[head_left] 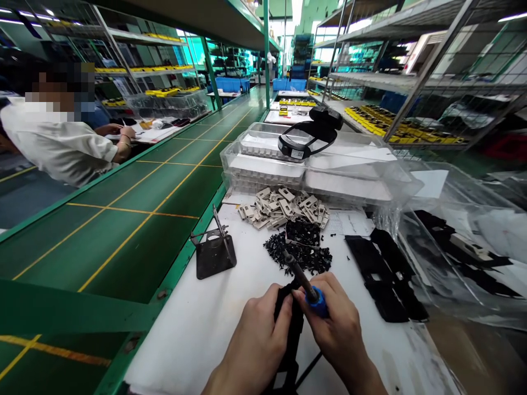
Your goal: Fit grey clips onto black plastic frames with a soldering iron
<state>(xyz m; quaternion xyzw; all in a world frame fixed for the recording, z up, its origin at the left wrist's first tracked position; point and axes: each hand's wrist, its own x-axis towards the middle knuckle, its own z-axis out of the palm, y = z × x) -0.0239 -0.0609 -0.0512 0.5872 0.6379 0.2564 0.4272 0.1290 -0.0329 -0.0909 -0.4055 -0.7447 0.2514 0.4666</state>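
My left hand (257, 337) is closed on a long black plastic part (293, 334) that stands between both hands over the white bench. My right hand (335, 323) grips a soldering iron (307, 288) by its blue handle, with the dark tip pointing up and away toward a heap of small black parts (302, 253). Just beyond that heap lies a pile of beige plastic pieces (282, 208).
A black metal iron stand (214, 252) sits at the bench's left edge beside the green conveyor belt (135, 203). Clear trays (313, 164) carry a black headband magnifier (308, 137). Flat black parts (382, 274) and plastic bags (465, 247) lie right. A person in white (61, 142) works across the belt.
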